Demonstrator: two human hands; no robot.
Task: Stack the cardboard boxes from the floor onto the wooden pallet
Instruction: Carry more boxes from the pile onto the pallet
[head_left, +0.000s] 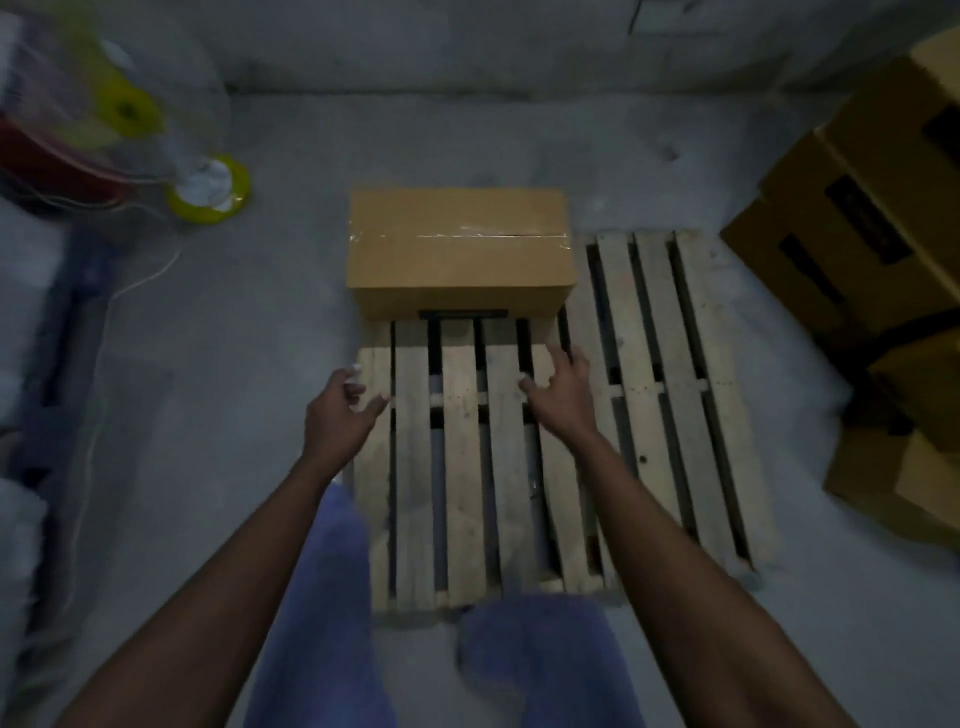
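Seen from the head camera, one box (460, 249) sits on the far end of the pallet (462, 467), toward its left side. It is plain brown cardboard, closed, with clear tape along the top seam and a dark strip low on the near face. Its long axis runs left to right, across the slats, with a long face toward the person.

The left hand (343, 410) hangs over the pallet's left edge, fingers loosely curled and apart, holding nothing. The right hand (563, 384) is over the middle slats, fingers stretched forward and slightly spread; whether it touches the wood I cannot tell.

More boxes (857, 234) stand on the floor (234, 338) to the right, blurred and cut off by the frame. The slats at right lie at a slight angle and are possibly a second pallet. Blue trousers (535, 660) hide the near edge.
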